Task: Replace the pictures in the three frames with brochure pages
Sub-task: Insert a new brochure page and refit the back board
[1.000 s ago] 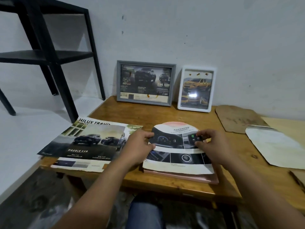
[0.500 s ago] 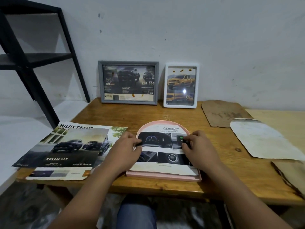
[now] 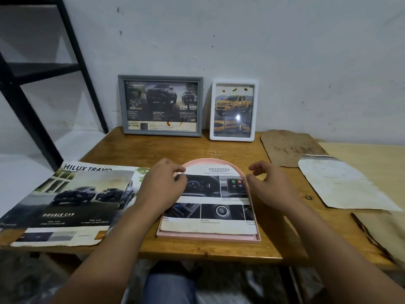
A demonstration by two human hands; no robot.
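Two frames, the grey frame [image 3: 161, 106] and white frame [image 3: 233, 110], already stand filled at upper centre, so we keep the arched pink frame [image 3: 209, 236] flat on the bench [image 3: 122, 150], brochure page [image 3: 215, 200] seated inside, left hand [image 3: 163, 187] resting loose-curled fingers on it, right hand [image 3: 270, 185] hovering relaxed, gripping nothing.

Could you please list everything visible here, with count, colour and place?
Table: one, wooden, centre.
Grey frame: one, standing at the wall, truck page inside.
White frame: one, right of the grey one, yellow truck page.
Pink frame: one, arched, lying flat at the front.
Page: one, dashboard photos, lying in the pink frame.
Brochure: one, open, front left.
Backings: two, brown and whitish, right.
Shelf: one, black, far left.
Hands: left on the page, right at the pink frame's right edge.
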